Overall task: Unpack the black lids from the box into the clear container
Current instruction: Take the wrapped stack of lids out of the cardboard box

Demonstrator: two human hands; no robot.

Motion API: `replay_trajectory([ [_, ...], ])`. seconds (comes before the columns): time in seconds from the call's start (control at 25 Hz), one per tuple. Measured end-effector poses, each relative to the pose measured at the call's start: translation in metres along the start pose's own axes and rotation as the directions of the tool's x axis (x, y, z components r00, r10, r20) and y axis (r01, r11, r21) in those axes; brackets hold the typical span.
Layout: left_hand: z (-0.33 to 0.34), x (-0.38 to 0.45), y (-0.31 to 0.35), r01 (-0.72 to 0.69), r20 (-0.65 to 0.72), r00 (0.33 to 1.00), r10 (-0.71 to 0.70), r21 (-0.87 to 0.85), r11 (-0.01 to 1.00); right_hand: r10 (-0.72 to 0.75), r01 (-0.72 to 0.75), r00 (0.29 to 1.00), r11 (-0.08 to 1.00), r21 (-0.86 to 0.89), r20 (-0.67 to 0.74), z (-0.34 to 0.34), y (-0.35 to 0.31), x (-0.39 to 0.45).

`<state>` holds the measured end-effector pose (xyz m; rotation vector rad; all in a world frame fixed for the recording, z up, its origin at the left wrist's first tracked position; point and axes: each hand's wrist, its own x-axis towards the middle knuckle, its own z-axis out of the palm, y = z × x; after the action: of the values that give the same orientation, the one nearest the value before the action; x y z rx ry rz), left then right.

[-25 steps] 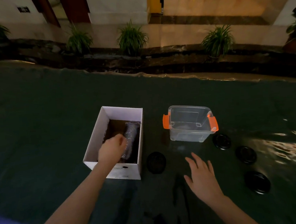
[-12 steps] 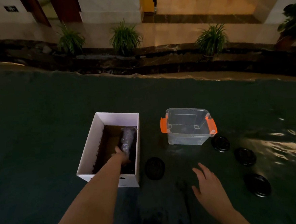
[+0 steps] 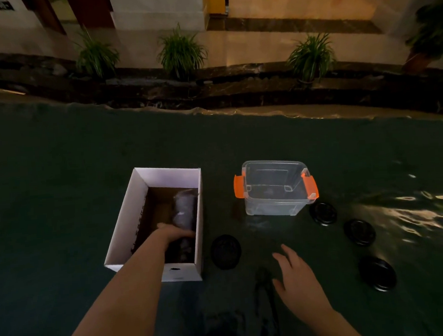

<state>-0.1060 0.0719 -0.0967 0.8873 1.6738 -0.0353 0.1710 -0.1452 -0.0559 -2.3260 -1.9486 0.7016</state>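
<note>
— Since the earlier frame, what has moved?

— Only a little: the left hand [image 3: 176, 232] has gone deeper into the white box [image 3: 122, 227], low at its near end, and the right hand [image 3: 300, 284] has drifted slightly nearer the person.

— What is the left grip doing?

— It lies over the near end of a plastic-wrapped roll of black lids [image 3: 184, 209] along the box's right wall. The fingers are hidden below the hand, so I cannot tell whether they are clamped on the roll.

— And the right?

— Fingers spread apart and relaxed, palm down over the dark green desk [image 3: 60, 205], holding nothing.

— Where are the loose lids?

— One black lid [image 3: 225, 251] lies just right of the box. Three more are right of the hands: one [image 3: 323, 213] close by the clear container [image 3: 275, 187], another [image 3: 360, 232] further out, and the last [image 3: 377, 273] nearest the person.

— The container?

— Upright, right of the box, orange latches [image 3: 310, 186] on both ends. No lid shows clearly inside it.
</note>
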Motion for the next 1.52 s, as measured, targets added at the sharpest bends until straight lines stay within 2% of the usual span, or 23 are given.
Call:
replay_trajectory([
  [0.16, 0.003, -0.015, 0.005, 0.000, 0.091, 0.996, 0.015, -0.159, 0.987, -0.004, 0.004, 1.000, 1.000, -0.013, -0.003, -0.003, 0.004, -0.001],
  [0.28, 0.003, -0.023, 0.008, -0.086, -0.040, 0.996, 0.080, -0.206, 0.975, -0.005, 0.005, 1.000, 1.000, -0.015, -0.011, -0.007, 0.007, -0.002],
  [0.4, -0.009, -0.051, 0.005, -0.209, -0.193, 0.967, 0.165, -0.234, 0.949, -0.010, 0.010, 1.000, 1.000, 0.012, -0.022, -0.009, 0.005, -0.003],
  [0.56, -0.018, -0.115, -0.004, -0.389, -0.439, 0.826, 0.353, 0.008, 0.921, -0.045, 0.050, 0.996, 0.996, 0.072, -0.075, -0.015, -0.004, 0.001],
  [0.64, -0.005, -0.166, -0.001, -0.533, -0.493, 0.747, 0.445, -0.046, 0.845, -0.074, 0.086, 0.995, 0.976, 0.199, -0.067, -0.023, -0.015, 0.004],
  [0.68, 0.007, -0.189, 0.000, -0.615, -0.500, 0.705, 0.502, -0.079, 0.785, -0.086, 0.092, 0.996, 0.942, 0.322, -0.032, -0.030, -0.023, 0.003],
  [0.72, 0.023, -0.210, 0.001, -0.690, -0.499, 0.652, 0.571, -0.079, 0.719, -0.100, 0.076, 0.995, 0.864, 0.498, 0.021, -0.040, -0.033, 0.001],
  [0.76, 0.039, -0.227, 0.002, -0.737, -0.466, 0.619, 0.632, -0.066, 0.673, -0.124, 0.037, 0.989, 0.719, 0.694, 0.075, -0.049, -0.042, -0.001],
  [0.84, 0.070, -0.250, 0.002, -0.757, -0.284, 0.650, 0.705, -0.156, 0.635, -0.232, -0.082, 0.961, 0.279, 0.957, 0.149, -0.064, -0.050, -0.012],
  [0.92, 0.097, -0.252, 0.006, -0.661, -0.066, 0.724, 0.686, -0.347, 0.665, -0.393, -0.210, 0.907, -0.118, 0.971, 0.149, -0.076, -0.045, -0.026],
  [0.96, 0.105, -0.247, 0.004, -0.613, 0.004, 0.754, 0.657, -0.356, 0.705, -0.451, -0.266, 0.883, -0.245, 0.933, 0.133, -0.083, -0.041, -0.034],
  [1.0, 0.112, -0.243, 0.002, -0.610, 0.058, 0.748, 0.661, -0.331, 0.720, -0.464, -0.307, 0.875, -0.316, 0.898, 0.136, -0.089, -0.036, -0.041],
  [1.08, 0.126, -0.237, 0.000, -0.627, 0.041, 0.765, 0.642, -0.176, 0.758, -0.363, -0.329, 0.914, -0.404, 0.854, 0.181, -0.091, -0.025, -0.046],
  [1.2, 0.127, -0.227, -0.020, -0.770, 0.013, 0.625, 0.780, 0.171, 0.615, -0.287, -0.319, 0.933, -0.369, 0.873, 0.219, -0.092, -0.019, -0.056],
  [1.24, 0.120, -0.221, -0.030, -0.751, -0.020, 0.588, 0.809, 0.359, 0.555, -0.279, -0.306, 0.936, -0.339, 0.889, 0.216, -0.091, -0.018, -0.059],
  [1.28, 0.110, -0.209, -0.034, -0.658, -0.086, 0.535, 0.841, 0.582, 0.478, -0.246, -0.295, 0.944, -0.319, 0.901, 0.222, -0.090, -0.016, -0.060],
  [1.32, 0.095, -0.194, -0.042, -0.494, -0.160, 0.466, 0.870, 0.769, 0.406, -0.199, -0.282, 0.953, -0.315, 0.906, 0.227, -0.088, -0.013, -0.060],
  [1.36, 0.077, -0.179, -0.047, -0.329, -0.186, 0.470, 0.863, 0.870, 0.367, -0.151, -0.263, 0.962, -0.318, 0.911, 0.226, -0.087, -0.009, -0.061],
  [1.4, 0.060, -0.162, -0.053, -0.193, -0.194, 0.503, 0.842, 0.925, 0.328, -0.115, -0.246, 0.969, -0.320, 0.915, 0.220, -0.087, -0.005, -0.061],
  [1.44, 0.044, -0.147, -0.058, -0.116, -0.169, 0.583, 0.795, 0.951, 0.287, -0.092, -0.237, 0.971, -0.317, 0.918, 0.219, -0.086, 0.000, -0.061],
  [1.52, 0.030, -0.134, -0.065, -0.114, -0.101, 0.700, 0.707, 0.962, 0.250, -0.064, -0.240, 0.971, -0.302, 0.923, 0.232, -0.084, 0.008, -0.058],
])
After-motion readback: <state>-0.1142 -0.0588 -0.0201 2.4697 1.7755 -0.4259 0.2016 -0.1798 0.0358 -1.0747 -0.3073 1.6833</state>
